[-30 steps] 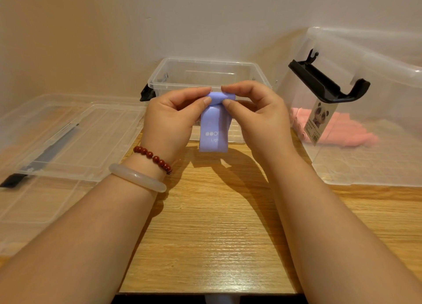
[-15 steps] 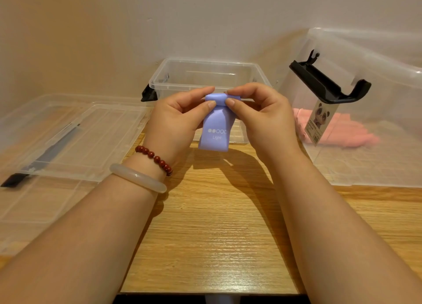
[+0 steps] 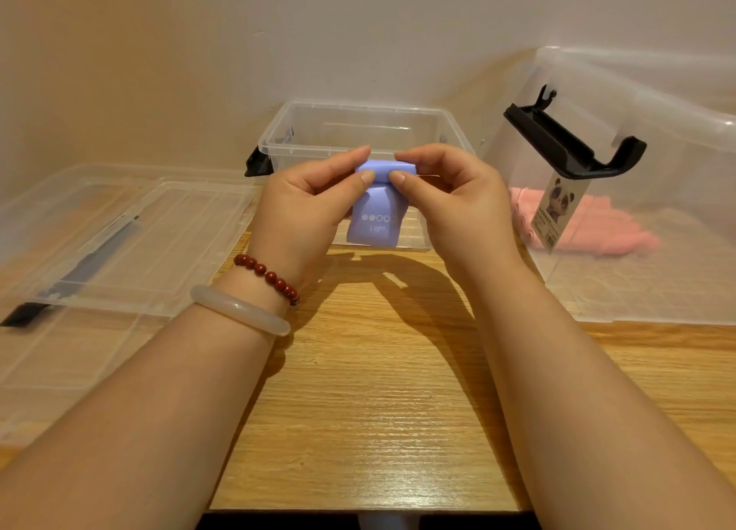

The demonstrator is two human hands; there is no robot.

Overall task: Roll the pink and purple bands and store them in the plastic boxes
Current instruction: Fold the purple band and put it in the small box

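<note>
Both the left hand (image 3: 302, 211) and right hand (image 3: 458, 207) pinch a purple band's (image 3: 374, 227) rolled top in curled fingers (image 3: 346, 185), above the counter (image 3: 358, 410), before a clear box (image 3: 358, 109). Tight, even turns should make a straight roll.

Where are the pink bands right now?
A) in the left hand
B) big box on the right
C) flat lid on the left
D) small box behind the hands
B: the pink bands lie inside the big clear box on the right, behind its panda label.
</note>
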